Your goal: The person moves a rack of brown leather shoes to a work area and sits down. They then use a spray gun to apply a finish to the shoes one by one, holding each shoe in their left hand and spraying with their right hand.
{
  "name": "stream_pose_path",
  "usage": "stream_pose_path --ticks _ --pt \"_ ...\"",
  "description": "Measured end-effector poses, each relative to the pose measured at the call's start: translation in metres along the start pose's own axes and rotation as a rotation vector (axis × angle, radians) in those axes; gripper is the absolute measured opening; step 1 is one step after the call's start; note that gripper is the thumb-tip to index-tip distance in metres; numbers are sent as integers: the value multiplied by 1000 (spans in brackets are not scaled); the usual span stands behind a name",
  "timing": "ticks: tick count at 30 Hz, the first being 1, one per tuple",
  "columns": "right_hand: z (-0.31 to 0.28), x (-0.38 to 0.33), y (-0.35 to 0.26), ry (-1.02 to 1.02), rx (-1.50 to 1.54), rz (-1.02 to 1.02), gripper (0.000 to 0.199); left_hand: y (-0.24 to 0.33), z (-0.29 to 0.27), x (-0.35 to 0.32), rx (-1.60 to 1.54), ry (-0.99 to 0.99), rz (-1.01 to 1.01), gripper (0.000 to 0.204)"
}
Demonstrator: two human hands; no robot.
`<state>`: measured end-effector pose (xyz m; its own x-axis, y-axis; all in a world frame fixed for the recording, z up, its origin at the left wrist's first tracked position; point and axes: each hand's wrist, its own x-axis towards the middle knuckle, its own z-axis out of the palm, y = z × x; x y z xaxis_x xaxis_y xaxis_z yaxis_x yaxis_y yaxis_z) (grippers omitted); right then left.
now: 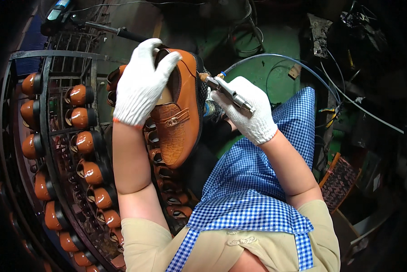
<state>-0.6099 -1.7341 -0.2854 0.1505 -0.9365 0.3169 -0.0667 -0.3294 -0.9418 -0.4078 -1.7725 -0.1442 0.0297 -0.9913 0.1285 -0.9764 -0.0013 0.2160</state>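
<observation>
A brown leather loafer (176,131) with a dark sole, a textured toe and a strap with a small metal buckle hangs in front of me, toe toward me. My left hand (142,86), in a white knit glove, grips it at the heel end; the thumb lies across the opening and some fingers are hidden. Gloved the same way, my right hand (248,109) is closed around a metal hand-held spray or blow gun (233,95). Its brass-coloured nozzle points left at the shoe's side, close to the sole edge. A blue hose leads from the gun toward the right.
At my left stands a metal rack (47,118) with rows of brown shoes (83,143). More shoes (178,211) sit below the held one. A blue checked apron (253,181) covers my lap. The hose (285,56) arcs over the green floor (276,38), and a woven-seat chair (341,181) is at right.
</observation>
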Motion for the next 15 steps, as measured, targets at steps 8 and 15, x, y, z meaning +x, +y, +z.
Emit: stream_pose_path --ticks 8,15 --pt "5 -21 -1 -34 -135 -116 19 -42 -16 -151 -418 -54 -294 50" --pt "0 -41 -5 -60 -136 -143 20 -40 2 -214 -511 -96 -214 51"
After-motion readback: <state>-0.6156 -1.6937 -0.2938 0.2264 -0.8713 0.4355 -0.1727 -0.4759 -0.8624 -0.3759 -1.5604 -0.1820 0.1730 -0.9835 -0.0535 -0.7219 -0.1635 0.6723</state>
